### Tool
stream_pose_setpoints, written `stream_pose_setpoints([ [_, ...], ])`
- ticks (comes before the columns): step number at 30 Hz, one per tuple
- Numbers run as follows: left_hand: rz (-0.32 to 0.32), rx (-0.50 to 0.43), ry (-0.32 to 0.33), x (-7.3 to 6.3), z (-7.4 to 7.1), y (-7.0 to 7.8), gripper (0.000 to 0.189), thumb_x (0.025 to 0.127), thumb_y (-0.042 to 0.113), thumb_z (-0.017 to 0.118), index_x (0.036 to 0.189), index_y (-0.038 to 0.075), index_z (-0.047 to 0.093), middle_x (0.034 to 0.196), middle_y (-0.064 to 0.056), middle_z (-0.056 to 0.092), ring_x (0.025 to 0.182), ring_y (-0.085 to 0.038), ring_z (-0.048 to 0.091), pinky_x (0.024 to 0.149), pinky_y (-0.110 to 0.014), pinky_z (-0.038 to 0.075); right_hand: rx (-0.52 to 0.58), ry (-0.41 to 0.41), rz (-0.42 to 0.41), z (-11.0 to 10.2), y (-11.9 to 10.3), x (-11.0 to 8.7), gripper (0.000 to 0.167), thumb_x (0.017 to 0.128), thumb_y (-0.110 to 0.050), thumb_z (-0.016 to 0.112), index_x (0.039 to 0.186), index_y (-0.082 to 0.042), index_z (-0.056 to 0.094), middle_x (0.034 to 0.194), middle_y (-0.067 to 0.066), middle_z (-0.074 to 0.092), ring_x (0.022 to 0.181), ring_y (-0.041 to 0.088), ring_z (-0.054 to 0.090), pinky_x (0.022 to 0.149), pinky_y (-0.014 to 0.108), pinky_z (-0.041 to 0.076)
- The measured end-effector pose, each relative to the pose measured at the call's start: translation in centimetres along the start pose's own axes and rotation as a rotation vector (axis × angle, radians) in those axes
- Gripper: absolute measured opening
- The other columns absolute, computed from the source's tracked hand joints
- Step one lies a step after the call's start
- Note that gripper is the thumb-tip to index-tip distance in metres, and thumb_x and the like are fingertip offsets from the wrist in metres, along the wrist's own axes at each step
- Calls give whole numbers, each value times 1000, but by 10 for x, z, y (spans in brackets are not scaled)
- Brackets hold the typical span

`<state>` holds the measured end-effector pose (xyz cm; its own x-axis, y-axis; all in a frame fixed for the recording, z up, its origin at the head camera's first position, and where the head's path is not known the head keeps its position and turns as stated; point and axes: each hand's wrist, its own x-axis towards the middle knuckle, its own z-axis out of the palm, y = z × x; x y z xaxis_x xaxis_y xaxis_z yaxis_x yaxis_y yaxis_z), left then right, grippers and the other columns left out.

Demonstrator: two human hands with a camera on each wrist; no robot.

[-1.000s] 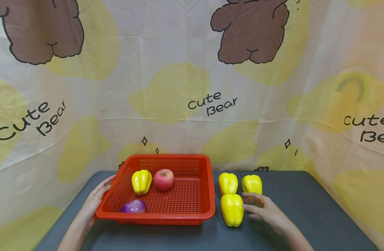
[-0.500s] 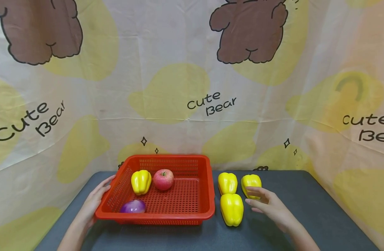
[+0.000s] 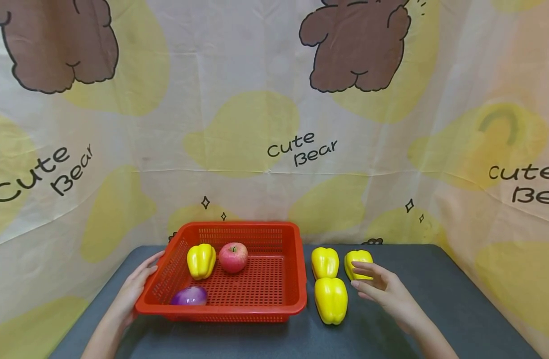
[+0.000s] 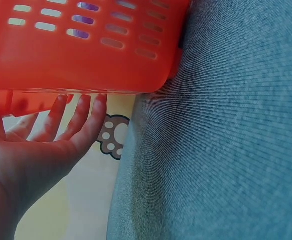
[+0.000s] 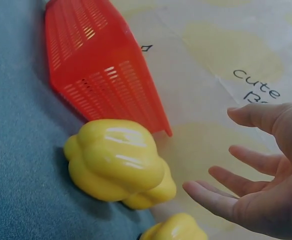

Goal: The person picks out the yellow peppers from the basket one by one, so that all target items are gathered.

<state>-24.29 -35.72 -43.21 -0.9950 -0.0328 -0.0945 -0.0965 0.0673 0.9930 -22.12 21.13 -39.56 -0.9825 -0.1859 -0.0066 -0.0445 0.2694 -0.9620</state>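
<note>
A red plastic basket (image 3: 297, 269) holds a yellow bell pepper (image 3: 201, 261), an apple (image 3: 233, 258) and a glossy purple rounded vegetable (image 3: 190, 295), partly hidden by the front rim. My left hand (image 3: 137, 284) is at the basket's left side; in the left wrist view its fairly straight fingers (image 4: 81, 117) touch the outer wall. To the right of the basket, three more yellow bell peppers lie close together: front (image 3: 331, 300), back left (image 3: 325, 263) and back right (image 3: 357, 264). My right hand (image 3: 386, 294) hovers beside them with spread fingers, holding nothing and partly covering the back right pepper.
Everything stands on a dark grey-blue cloth-covered table (image 3: 454, 299). Right behind its back edge hangs a curtain (image 3: 238, 134) printed with bears and lettering, which also runs along both sides.
My right hand has drawn away from the front pepper, slightly right and up, toward the back right one. The left hand, basket and peppers stay where they were.
</note>
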Motion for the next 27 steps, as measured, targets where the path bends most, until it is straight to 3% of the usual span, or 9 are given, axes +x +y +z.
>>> stream_pose_setpoints([
  [15, -12, 9, 3, 0, 0, 0, 57, 117, 35, 33, 169, 18, 18, 122, 17, 61, 105, -8, 71, 91, -38, 63, 14, 36, -70, 7, -11, -6, 57, 102, -14, 70, 151, 6, 49, 150, 30, 54, 128, 39, 64, 96, 40, 61],
  [27, -22, 19, 11, 1, 1, 0, 57, 117, 35, 32, 170, 20, 19, 129, 16, 57, 106, -5, 70, 92, -37, 62, 37, 21, -92, 18, -16, -1, 56, 102, -15, 71, 150, 5, 51, 148, 28, 55, 127, 38, 65, 98, 44, 60],
])
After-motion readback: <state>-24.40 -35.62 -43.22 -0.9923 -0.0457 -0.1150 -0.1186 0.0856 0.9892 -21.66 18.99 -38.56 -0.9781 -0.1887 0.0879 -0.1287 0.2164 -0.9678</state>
